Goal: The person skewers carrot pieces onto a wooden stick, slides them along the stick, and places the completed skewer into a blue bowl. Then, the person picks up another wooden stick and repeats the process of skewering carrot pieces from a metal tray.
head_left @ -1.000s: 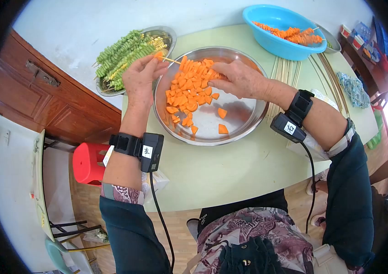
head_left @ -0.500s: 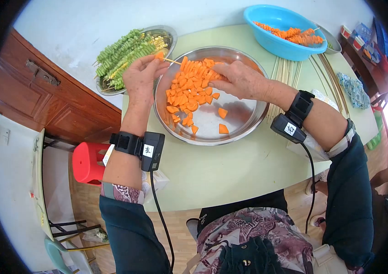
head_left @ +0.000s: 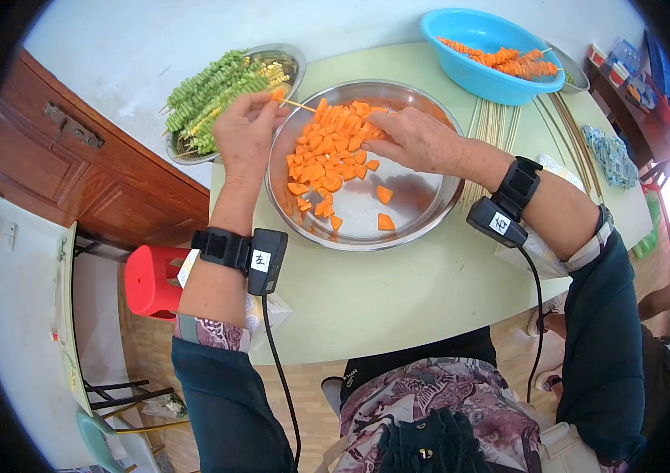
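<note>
Orange carrot pieces (head_left: 332, 150), light-blue plastic basin (head_left: 481, 73).

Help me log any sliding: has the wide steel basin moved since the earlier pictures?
No. The steel basin sits in the same spot on the green table, no nearer its front edge.

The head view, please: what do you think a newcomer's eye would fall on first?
Probably the bright orange carrot pieces, heaped in the wide metal bowl on the table. Next, perhaps, the blue basin at upper right, then the green skewered pieces at upper left.
</note>
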Available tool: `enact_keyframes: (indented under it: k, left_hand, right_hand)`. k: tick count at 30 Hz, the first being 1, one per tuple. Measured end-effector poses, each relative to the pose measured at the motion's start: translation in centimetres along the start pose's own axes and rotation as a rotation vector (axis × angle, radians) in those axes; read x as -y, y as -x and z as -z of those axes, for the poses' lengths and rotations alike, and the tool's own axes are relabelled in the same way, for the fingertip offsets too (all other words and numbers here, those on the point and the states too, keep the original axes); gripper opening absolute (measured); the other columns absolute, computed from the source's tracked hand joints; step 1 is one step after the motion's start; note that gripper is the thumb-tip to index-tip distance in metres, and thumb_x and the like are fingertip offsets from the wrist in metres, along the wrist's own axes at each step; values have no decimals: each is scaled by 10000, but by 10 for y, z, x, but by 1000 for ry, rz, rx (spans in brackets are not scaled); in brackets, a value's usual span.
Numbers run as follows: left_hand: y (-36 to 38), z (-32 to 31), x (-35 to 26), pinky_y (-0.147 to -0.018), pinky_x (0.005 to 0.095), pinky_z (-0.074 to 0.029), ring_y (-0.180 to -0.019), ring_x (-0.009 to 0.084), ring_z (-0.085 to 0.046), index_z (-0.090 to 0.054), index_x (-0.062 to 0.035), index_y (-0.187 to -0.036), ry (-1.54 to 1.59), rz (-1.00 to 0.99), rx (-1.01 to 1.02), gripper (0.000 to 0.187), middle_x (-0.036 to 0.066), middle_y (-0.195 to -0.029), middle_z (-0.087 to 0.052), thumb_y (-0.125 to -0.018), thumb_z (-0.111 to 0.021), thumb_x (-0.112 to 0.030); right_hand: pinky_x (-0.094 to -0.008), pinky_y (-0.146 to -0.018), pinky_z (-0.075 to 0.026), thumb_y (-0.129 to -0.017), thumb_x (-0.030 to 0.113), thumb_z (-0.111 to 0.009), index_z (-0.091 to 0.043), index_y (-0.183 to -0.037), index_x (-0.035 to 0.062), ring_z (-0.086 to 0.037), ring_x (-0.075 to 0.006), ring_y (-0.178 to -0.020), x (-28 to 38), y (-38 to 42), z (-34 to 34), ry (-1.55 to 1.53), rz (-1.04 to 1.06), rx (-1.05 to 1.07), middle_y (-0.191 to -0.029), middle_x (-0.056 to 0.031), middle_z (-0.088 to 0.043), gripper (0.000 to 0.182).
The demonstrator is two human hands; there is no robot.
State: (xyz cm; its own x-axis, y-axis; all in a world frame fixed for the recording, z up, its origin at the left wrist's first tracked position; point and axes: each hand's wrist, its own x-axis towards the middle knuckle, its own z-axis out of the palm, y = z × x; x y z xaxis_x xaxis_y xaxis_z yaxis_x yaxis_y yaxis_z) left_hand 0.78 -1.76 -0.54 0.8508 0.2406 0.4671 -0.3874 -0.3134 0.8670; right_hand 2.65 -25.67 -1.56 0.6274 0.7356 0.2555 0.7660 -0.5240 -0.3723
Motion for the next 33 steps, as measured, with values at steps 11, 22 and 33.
enact_keyframes:
  k: [11, 22, 33]
  left_hand:
    - [1, -2, 1, -636, 234, -542, -730, 161, -650, -592, 73, -908, -155, -66, 1, 105, 117, -813, -638, -819, -555, 31]
    - [1, -1, 3, -648, 227, -540, -731, 153, -651, -601, 69, -916, -168, -125, -17, 117, 118, -801, -646, -821, -545, 31]
    - [3, -3, 0, -654, 233, -540, -722, 145, -651, -614, 56, -908, -308, -223, -5, 119, 106, -807, -650, -809, -549, 42]
  right_hand:
    - [-365, -471, -447, -876, 260, -526, -489, -833, -1, -547, -279, -473, -7, -1, -10, 3, 101, -83, -523, -138, -529, 267]
    - [-209, -345, -391, -904, 287, -489, -495, -792, 5, -483, -79, -366, 22, 2, 15, -720, -293, 246, -547, -34, -537, 304]
    - [-243, -356, -408, -898, 293, -506, -456, -733, 9, -494, -119, -365, 3, 0, -6, -276, -42, 1, -514, -50, -528, 332]
